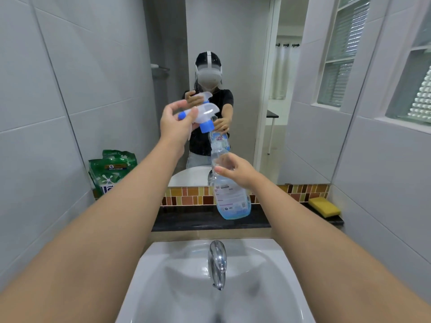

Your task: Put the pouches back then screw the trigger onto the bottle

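While both arms are stretched out over the basin [163,257], a clear spray bottle [229,197] is held up in the air in front of the mirror [245,66], above the dark ledge [210,221] behind the tap [218,262]. Its body is see-through, with a printed label and a little pale blue liquid pooled at the bottom; a blue collar joins it to a translucent trigger head [205,113] with a blue nozzle tip. The bottle's upper body is gripped by the right hand [238,170], fingers curled round it. The trigger head is pinched by the left hand [176,120], thumb raised above it. The bottle hangs tilted, apart from the ledge. A green refill pouch [112,173] is propped at the ledge's left end, and a yellow sponge [324,207] lies at its right end. Open room is left along the middle of the ledge and over the basin.
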